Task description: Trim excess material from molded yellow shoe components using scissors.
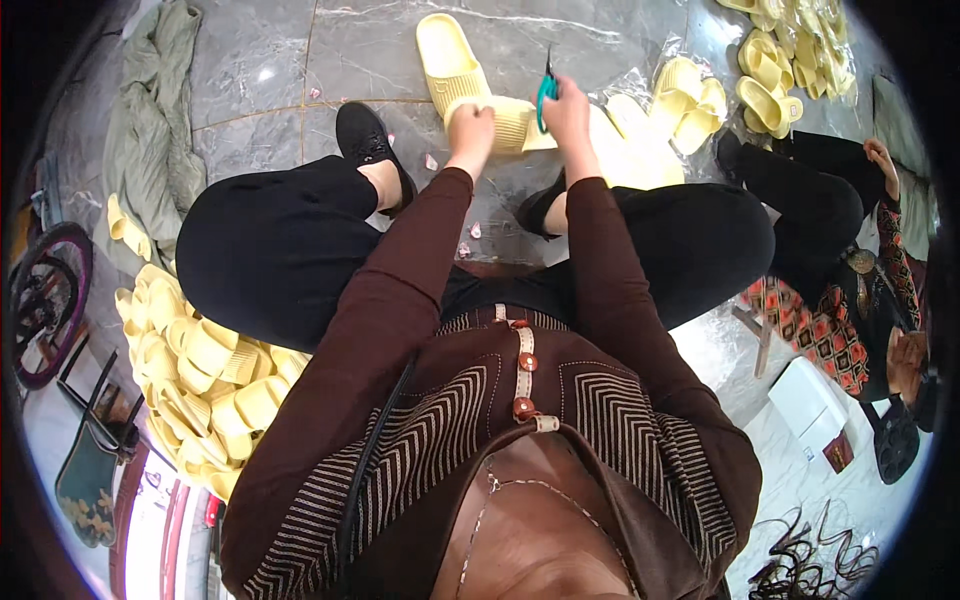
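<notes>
My left hand is closed on a pale yellow slipper with a ribbed strap, low over the floor between my feet. In my right hand, small scissors with teal handles are gripped, their dark tips pointing away from me. The right hand is just above the slipper's right end. Another yellow slipper lies just beyond, sole down, its ribbed strap toward me. To the right of my hands are more yellow slippers, some with clear plastic around them.
A heap of yellow slippers lies at my left, beside a grey-green cloth. Bagged slippers are at the far right. Another person sits on my right. Small scraps dot the grey tiled floor.
</notes>
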Demonstrator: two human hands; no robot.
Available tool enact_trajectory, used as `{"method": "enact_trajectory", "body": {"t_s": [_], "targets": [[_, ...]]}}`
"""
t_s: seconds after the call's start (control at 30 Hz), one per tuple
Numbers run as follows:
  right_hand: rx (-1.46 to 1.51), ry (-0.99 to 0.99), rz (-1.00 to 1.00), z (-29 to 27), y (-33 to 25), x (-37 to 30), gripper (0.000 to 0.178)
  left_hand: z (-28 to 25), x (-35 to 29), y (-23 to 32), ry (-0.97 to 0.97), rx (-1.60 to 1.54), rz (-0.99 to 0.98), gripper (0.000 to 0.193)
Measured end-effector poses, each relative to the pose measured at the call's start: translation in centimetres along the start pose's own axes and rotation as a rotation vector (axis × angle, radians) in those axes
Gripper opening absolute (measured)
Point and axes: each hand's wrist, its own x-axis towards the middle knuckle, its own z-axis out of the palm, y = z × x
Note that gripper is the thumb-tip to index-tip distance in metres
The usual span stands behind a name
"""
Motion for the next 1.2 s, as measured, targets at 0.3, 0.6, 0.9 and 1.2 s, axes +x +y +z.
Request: {"method": "enact_trajectory", "body": {"t_s": [0.3,0.6,0.9,1.2], "targets": [[-0.026,-0.186,-0.623,-6.5,-8.6,3.2,0.044,-2.3,-1.2,10.6,0.038,0.435,0.951,0.011],[-0.156,0.232,-0.403,-9.5,-5.9,7.5,0.044,-1.6,5.3,1.5,0.124,-0.613,-0.329,0.017],[0.069,0.255,-0.399,-8.6,-6.8,11.5,0.040,1.4,6.4,-5.9,-0.053,-1.308,-0.910,0.018],[0.287,0.031,-0.346,-8.8,-5.7,13.6,0.042,-2.2,7.3,-0.7,0.209,-0.913,-0.341,0.023]]}}
